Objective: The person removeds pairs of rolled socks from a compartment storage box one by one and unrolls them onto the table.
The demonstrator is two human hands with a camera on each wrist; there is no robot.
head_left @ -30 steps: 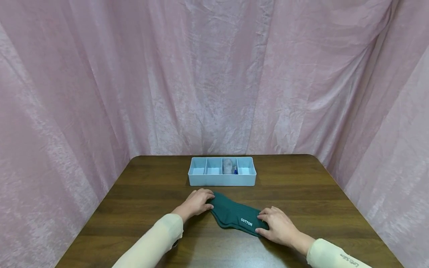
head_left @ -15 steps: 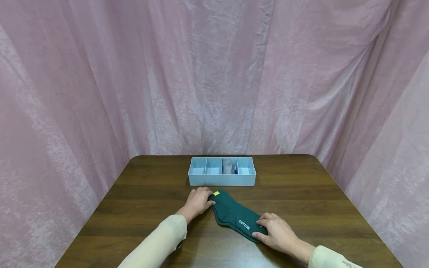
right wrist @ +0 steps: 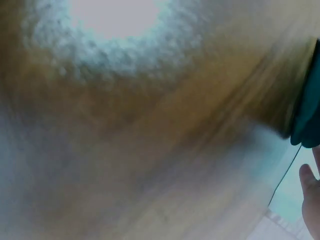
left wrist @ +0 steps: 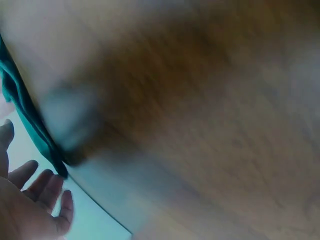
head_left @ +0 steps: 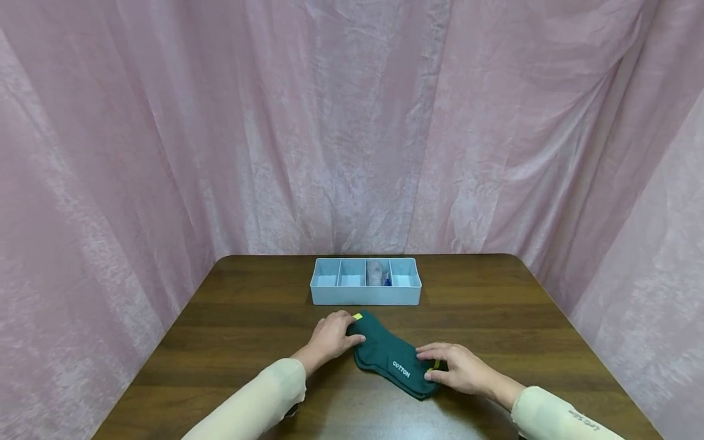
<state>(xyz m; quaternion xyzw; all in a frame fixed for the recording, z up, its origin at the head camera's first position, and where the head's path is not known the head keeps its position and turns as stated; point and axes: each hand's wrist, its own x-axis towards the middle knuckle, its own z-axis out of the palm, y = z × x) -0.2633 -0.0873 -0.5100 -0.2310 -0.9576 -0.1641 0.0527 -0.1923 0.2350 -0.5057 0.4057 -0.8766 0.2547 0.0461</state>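
Note:
A pair of dark green socks (head_left: 387,354), one laid on the other, lies flat and slanted on the wooden table, with "COTTON" lettered near the cuff end. At the toe end, by a small yellow patch, my left hand (head_left: 331,336) rests with thumb and fingers apart. The left wrist view has those fingers (left wrist: 50,192) loosely spread beside the green edge. Over the cuff end is my right hand (head_left: 459,366), fingers extended on the fabric and yellow showing between them and the thumb. Only part of that hand and a sock edge (right wrist: 307,107) appear in the right wrist view.
Behind the socks stands a light blue box (head_left: 365,296) with several compartments. A grey rolled item (head_left: 376,273) and something small and blue sit in one of them. Pink curtains (head_left: 352,122) hang behind the brown table (head_left: 247,342).
The socks have turned slightly, their toe end moving away and cuff end nearer. The yellow toe patch has come into view. Both hands have shifted slightly, and the right fingers have spread from the thumb.

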